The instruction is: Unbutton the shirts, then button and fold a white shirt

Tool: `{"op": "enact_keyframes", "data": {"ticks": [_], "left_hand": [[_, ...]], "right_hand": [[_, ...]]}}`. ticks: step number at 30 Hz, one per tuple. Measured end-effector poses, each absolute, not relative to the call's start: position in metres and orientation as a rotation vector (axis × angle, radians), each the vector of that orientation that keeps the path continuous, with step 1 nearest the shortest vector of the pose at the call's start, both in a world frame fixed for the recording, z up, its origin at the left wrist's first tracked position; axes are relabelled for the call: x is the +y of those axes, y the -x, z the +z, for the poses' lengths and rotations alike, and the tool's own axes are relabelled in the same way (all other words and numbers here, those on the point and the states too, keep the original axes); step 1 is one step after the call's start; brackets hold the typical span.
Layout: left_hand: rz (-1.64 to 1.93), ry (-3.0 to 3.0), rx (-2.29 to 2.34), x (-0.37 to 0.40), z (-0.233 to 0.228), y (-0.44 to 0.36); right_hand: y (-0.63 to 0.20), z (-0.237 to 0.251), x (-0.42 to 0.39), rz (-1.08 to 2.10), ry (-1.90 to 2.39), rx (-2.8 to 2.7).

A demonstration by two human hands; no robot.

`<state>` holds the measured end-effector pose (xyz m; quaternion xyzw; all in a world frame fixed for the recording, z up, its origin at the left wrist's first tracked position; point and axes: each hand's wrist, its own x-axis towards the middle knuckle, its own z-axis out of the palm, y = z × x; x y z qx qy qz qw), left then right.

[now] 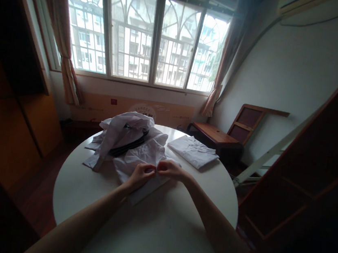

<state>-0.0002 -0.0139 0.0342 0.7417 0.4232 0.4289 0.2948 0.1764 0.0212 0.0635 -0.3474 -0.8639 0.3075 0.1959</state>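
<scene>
A white shirt [150, 155] lies loosely spread on the round white table [149, 239] in front of me. My left hand [142, 175] is closed in a pinch on its fabric. Close beside it, almost fingertip to fingertip, my right hand [169, 170] pinches the same shirt. Whether a button sits between the fingers is too small to make out. Behind and to the left rises a heap of white clothes [126, 123] with a dark layered edge. A neatly folded white shirt [195, 151] rests to the right of my hands.
Beyond the table, a low wooden bench [214, 134] and a wooden chair back [246, 121] stand by the right wall. A large cardboard sheet [97, 107] leans under the barred window. A pale ladder-like frame [263, 164] and dark wooden panel [311, 172] are at right.
</scene>
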Motion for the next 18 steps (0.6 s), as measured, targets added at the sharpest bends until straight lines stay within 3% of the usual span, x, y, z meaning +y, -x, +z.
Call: {"op": "enact_keyframes", "data": {"ticks": [9, 18], "left_hand": [[1.123, -2.014, 1.067, -0.014, 0.033, 0.003], [1.124, -2.020, 1.087, -0.012, 0.031, 0.001]], "right_hand": [[-0.175, 0.060, 0.022, 0.951, 0.973, -2.356], [-0.179, 0.052, 0.029, 1.354, 0.910, -2.089]]}}
